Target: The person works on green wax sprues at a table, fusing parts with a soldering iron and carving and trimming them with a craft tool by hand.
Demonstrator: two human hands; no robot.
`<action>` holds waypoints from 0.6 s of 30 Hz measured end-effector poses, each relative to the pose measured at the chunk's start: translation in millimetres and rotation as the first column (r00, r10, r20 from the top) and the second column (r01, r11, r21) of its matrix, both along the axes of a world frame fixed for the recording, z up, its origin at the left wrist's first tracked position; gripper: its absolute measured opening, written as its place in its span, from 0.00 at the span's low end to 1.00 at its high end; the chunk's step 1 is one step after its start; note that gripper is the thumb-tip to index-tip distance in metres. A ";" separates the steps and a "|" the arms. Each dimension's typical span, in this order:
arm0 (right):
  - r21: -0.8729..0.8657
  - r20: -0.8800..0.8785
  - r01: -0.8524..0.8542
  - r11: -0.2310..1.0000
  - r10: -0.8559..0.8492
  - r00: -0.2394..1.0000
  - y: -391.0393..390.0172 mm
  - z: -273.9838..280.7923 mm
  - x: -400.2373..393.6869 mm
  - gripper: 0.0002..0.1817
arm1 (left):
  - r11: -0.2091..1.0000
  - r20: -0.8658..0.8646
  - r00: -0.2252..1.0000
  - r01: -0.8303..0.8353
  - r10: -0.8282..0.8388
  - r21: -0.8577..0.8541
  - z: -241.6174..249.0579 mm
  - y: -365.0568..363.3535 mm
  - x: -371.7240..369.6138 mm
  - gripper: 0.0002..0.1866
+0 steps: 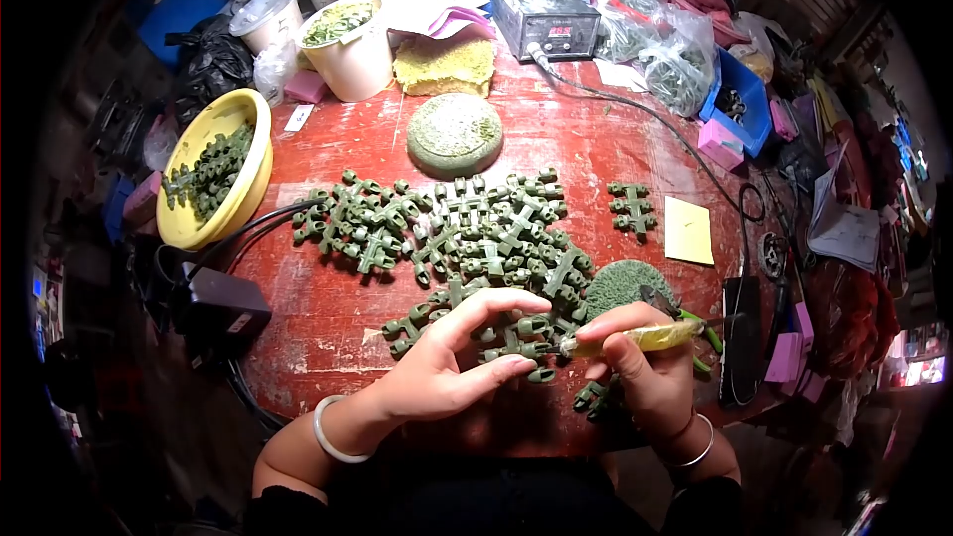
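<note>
My left hand (462,357) is curved, its thumb and index finger apart, with a green segmented piece (514,335) in the gap between them. Whether the hidden fingers touch that piece is unclear. My right hand (650,377) grips a tool with a yellow, wrapped handle (650,337), whose tip points left toward the same piece. Beyond both hands lies a pile of similar green pieces (486,238). A round green pad (627,288) and green-handled pliers (710,337) are just past my right hand.
A yellow basin (258,174) holding green pieces and a black box (228,303) are at left. At the back are a round pale-green block (454,135), a white bucket (352,65) and a power unit (546,20). A yellow note (688,230) and cable (685,139) lie right.
</note>
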State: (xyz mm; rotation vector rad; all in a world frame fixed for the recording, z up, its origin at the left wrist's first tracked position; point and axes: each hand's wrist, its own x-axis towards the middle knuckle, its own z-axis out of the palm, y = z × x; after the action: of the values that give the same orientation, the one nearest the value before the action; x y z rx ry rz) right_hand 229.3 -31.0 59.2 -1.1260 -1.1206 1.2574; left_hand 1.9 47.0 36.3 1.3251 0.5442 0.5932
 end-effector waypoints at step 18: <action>-0.030 -0.075 0.084 0.996 -0.086 0.993 -0.1 2.4 -1.3 0.12 | 0.993 -0.039 0.999 -0.030 0.025 -0.114 10.0 1.2 2.0 0.28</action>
State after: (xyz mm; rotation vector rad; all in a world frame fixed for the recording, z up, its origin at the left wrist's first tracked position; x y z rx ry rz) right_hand 228.0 -31.0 61.6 -1.1244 -0.9918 1.2419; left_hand 3.9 48.3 46.3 1.2239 0.6191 0.5528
